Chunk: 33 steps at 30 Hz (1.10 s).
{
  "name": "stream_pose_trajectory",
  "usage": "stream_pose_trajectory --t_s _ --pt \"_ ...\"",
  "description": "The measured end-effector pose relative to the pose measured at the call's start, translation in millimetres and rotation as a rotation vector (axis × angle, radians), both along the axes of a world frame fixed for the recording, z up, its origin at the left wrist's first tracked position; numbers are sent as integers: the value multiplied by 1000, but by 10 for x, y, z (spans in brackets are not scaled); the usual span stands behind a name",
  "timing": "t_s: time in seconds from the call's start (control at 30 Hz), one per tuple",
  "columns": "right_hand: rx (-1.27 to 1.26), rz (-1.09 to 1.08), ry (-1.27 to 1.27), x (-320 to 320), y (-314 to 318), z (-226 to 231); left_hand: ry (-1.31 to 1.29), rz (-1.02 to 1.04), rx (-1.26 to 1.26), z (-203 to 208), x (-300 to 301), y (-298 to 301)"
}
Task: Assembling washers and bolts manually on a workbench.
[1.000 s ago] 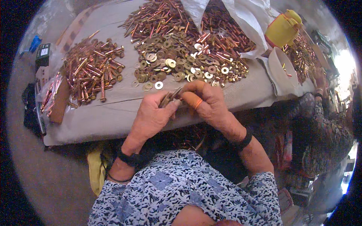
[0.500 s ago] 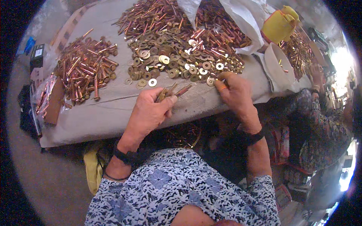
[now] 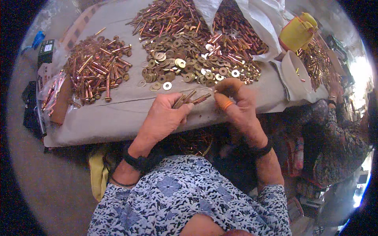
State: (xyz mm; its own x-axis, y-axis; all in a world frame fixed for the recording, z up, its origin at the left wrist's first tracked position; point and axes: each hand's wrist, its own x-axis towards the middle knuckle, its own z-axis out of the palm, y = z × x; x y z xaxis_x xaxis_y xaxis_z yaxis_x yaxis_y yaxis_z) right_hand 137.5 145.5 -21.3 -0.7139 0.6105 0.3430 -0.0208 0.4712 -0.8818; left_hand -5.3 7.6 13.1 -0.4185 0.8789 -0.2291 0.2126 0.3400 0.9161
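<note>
My left hand (image 3: 163,118) grips a small bunch of copper-coloured bolts (image 3: 191,98) that stick out to the right over the grey cloth. My right hand (image 3: 235,103) is just right of the bolt tips, its fingers curled and pinched together near the edge of the washer pile; an orange band sits on one finger. What the fingertips pinch is too small to see. A heap of brass washers (image 3: 185,67) lies directly beyond both hands.
A pile of assembled copper bolts (image 3: 96,69) lies at the left, loose bolts (image 3: 165,15) at the back. White sacks (image 3: 256,19), a yellow container (image 3: 297,31) and a white bowl (image 3: 293,74) stand at the right. Another person in patterned clothing (image 3: 334,137) sits at the right.
My right hand went out to the washer pile and has come back toward the bolts. My left hand stayed over the cloth with the bunch of bolts.
</note>
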Motion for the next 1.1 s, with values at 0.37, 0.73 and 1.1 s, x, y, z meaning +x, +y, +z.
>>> stream_pose_trajectory --t_s 0.37,0.73,1.1 --pt "87 126 -76 -22 -44 136 -27 -22 1 -14 -17 -23" --pt "-210 111 -20 -12 -95 57 -64 -9 -18 6 -13 -22" --pt "233 29 -242 -22 -84 136 94 -44 62 -163 -5 -25"
